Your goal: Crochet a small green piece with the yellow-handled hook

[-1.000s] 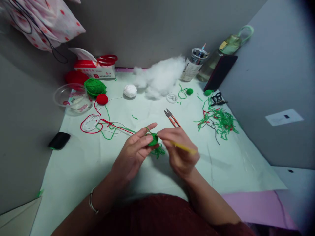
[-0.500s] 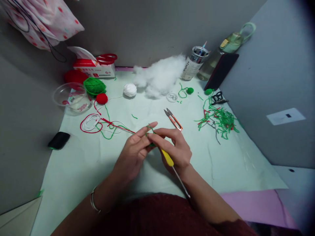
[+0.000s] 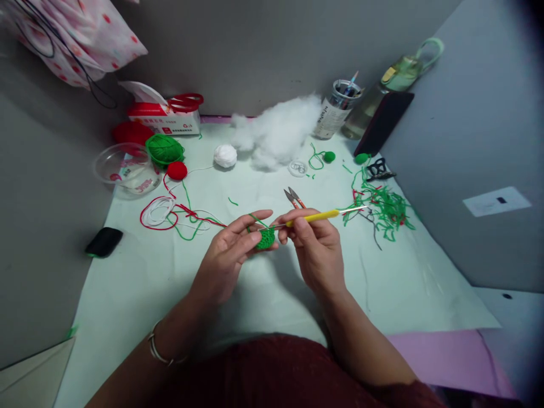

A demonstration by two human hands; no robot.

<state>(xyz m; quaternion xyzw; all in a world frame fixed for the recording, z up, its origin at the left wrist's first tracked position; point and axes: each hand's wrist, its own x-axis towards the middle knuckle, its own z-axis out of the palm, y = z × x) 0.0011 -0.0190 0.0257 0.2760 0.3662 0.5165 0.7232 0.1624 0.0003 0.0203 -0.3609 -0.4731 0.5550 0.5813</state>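
Observation:
My left hand [image 3: 229, 249] pinches a small green crochet piece [image 3: 266, 238] between thumb and fingers, and a strand of green yarn [image 3: 257, 220] runs over its raised index finger. In my right hand [image 3: 321, 249] is a crochet hook [image 3: 317, 217] with a yellow handle, gripped between thumb and fingers. The hook's thin metal tip reaches left to the top edge of the crochet piece; its other metal end points right. Just behind my right hand lie thread snips [image 3: 294, 197], their handles partly hidden by it.
White stuffing [image 3: 280, 133] sits at the back, beside a white yarn ball [image 3: 225, 156]. Green yarn [image 3: 165, 149], a red ball [image 3: 177, 170] and a clear plastic tub [image 3: 127, 170] are at left. Yarn scraps [image 3: 382, 209], a pen can [image 3: 338, 110] and a bottle [image 3: 382, 96] stand right.
The hook has swung from pointing down toward me to lying nearly level, its tip now at the crochet piece. My right hand has shifted right and turned, and the green piece now shows.

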